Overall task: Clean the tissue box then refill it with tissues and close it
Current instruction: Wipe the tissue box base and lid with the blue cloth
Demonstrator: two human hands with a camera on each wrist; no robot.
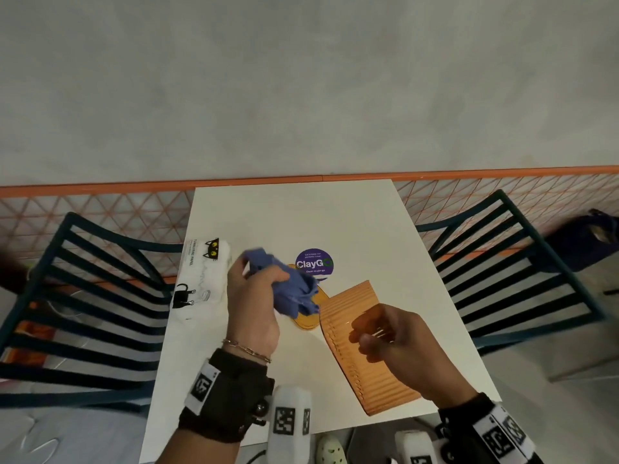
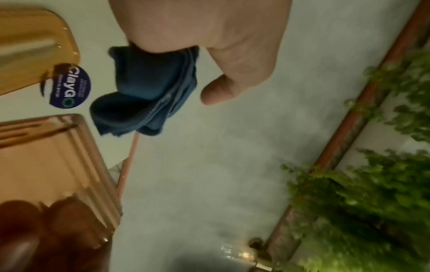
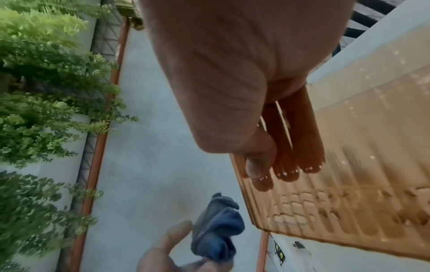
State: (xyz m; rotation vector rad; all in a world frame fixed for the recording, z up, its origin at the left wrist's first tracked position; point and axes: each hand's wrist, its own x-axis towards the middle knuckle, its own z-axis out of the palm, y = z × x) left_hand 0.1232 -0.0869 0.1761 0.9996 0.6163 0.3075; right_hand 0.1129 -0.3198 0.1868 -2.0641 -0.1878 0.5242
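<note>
A see-through orange ribbed tissue box (image 1: pixel 351 303) lies tilted on the white table (image 1: pixel 294 212). My right hand (image 1: pixel 371 333) grips its wall, fingers inside and thumb (image 3: pixel 258 162) outside. The box (image 3: pixel 360 165) fills the right of the right wrist view. My left hand (image 1: pixel 264 279) holds a bunched blue cloth (image 1: pixel 294 293) just left of the box's open end, above the flat orange lid (image 1: pixel 306 321). Seen from the left wrist, the cloth (image 2: pixel 149 88) hangs from the fist between the lid (image 2: pixel 35 49) and the box (image 2: pixel 53 165). A white tissue pack (image 1: pixel 204 279) with cat drawings lies at the left edge.
A round purple ClayGo sticker (image 1: pixel 314 261) is on the table beyond the cloth. Dark slatted chairs stand on the left (image 1: pixel 83 296) and right (image 1: pixel 519 269); a dark bag (image 1: pixel 586 239) sits on the right one. A grey wall rises behind the table.
</note>
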